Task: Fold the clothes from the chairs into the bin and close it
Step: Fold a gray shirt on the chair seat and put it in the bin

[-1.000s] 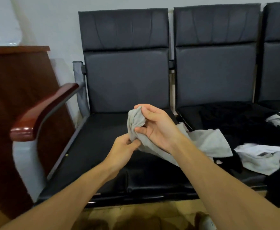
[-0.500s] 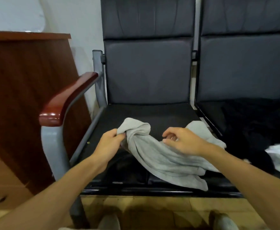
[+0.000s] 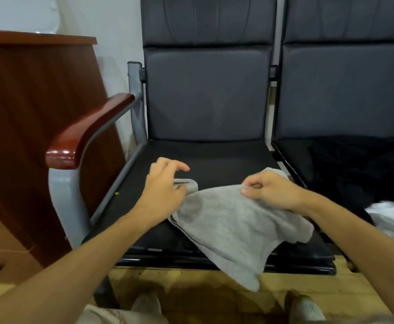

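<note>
Since half a second ago the grey garment [image 3: 233,225] has been spread flatter on the seat [image 3: 226,155], and the left hand [image 3: 165,185] has let go of its bunched corner. At far left stands a wooden cabinet [image 3: 39,136], then the chair's red-brown armrest [image 3: 90,132]. The left hand's fingers [image 3: 179,166] are loosely apart and lifted off the cloth. Its thumb side is against the garment's rolled corner, though the thumb is hidden. The garment lies across the front of the left chair's seat, one end hanging over the edge toward the floor. The right hand [image 3: 273,190] has its fingers [image 3: 249,183] curled, pinching the garment's upper edge. On the next chair lie black clothes [image 3: 354,171], with a pale garment [image 3: 392,216] at the right edge.
</note>
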{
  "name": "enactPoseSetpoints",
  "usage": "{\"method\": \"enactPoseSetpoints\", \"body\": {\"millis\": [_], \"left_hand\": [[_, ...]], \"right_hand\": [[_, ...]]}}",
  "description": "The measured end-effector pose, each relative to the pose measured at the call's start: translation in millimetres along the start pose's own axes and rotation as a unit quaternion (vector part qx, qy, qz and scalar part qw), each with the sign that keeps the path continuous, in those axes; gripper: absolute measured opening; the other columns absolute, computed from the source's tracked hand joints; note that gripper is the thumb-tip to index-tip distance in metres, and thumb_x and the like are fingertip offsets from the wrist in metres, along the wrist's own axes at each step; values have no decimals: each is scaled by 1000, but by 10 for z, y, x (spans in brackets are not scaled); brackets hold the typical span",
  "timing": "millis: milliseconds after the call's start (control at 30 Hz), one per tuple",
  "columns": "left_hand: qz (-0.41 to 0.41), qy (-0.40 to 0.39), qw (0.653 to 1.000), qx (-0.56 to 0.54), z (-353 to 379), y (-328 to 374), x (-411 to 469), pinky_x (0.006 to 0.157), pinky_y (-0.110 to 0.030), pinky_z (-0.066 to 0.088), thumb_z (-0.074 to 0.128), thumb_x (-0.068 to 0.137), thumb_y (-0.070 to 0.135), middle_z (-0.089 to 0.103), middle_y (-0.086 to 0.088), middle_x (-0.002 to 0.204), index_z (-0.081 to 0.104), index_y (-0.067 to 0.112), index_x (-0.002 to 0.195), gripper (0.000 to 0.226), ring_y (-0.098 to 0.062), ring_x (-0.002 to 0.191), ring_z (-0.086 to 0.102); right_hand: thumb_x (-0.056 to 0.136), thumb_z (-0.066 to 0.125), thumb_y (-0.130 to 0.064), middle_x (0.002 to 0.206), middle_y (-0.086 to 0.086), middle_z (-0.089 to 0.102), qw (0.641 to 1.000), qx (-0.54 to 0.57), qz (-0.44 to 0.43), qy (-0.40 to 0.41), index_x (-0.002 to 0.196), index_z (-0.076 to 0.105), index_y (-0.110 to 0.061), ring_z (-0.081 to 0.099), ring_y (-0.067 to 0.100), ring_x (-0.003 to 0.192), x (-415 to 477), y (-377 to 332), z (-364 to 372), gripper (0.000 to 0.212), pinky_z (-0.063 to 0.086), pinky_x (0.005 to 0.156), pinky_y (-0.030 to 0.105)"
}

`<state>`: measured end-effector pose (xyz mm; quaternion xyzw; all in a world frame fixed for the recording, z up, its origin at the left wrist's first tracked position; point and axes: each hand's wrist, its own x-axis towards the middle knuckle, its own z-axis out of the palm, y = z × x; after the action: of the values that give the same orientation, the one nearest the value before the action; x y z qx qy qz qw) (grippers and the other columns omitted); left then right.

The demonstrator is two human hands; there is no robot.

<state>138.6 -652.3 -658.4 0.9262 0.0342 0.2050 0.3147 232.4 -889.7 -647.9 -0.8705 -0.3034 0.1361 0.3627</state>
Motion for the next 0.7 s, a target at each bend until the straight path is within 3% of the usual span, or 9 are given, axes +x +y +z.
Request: {"method": "enactPoseSetpoints", "body": {"millis": [67,167,267,333,400,500,567,633,700], "left_hand": [[68,-79,994,-15,87,129,-56,85,-14,37,56,87,5,57,11,97,64,32,95,29,-3,90,52],[112,-245,962,39,237,263,-112,85,-5,34,54,93,12,59,15,83,66,26,99,20,11,81,51],[121,-321,938,46,389,280,-97,84,-14,44,54,95,20,61,10,98,64,22,108,16,3,89,55],[101,-341,933,54,460,254,-64,91,-28,48,56,95,33,59,8,106,62,24,112,20,-6,97,56],[93,-360,925,76,519,225,-58,96,-32,47,55,93,46,55,11,112,59,26,117,31,-6,104,53],[120,-363,916,122,595,203,-79,99,-31,44,54,92,51,47,13,121,52,26,126,42,-6,110,47],[145,-343,916,153,650,187,-86,97,-31,44,55,93,46,45,10,121,50,25,125,39,-8,110,44],[170,-313,918,171,699,183,-88,93,-34,45,55,94,41,46,9,116,52,24,116,27,-10,107,44],[178,-292,926,159,724,181,-79,89,-36,46,51,97,36,48,9,106,54,24,103,13,-10,99,46]], "right_hand": [[94,60,-17,86,0,74,994,105,20,14,93,73,-11,68,6,78,-8,-47,-42,14,51,70,14],[94,61,-15,91,0,73,980,164,30,107,97,72,-13,67,7,82,48,-38,-79,12,51,68,11],[93,61,-14,99,-5,67,954,190,81,219,100,70,-16,60,8,92,170,124,-43,12,47,73,15],[91,60,-16,103,-6,64,943,176,127,251,100,68,-22,58,12,100,223,250,-24,13,47,84,24],[90,62,-19,102,-5,66,949,124,139,256,98,66,-25,60,15,100,238,358,-24,11,49,89,28],[90,62,-16,91,-5,67,969,-17,56,240,93,68,-18,59,3,81,154,309,-93,7,43,68,10],[89,64,-16,80,-7,69,982,-39,-2,186,82,69,-21,61,2,67,74,232,-140,9,46,66,15],[87,68,-18,70,-4,69,997,-28,-19,71,80,69,-21,63,6,58,-17,165,-163,7,54,65,26],[85,73,-18,77,0,71,998,-34,2,-57,88,70,-18,67,13,67,-94,168,-173,5,57,70,33]]}}
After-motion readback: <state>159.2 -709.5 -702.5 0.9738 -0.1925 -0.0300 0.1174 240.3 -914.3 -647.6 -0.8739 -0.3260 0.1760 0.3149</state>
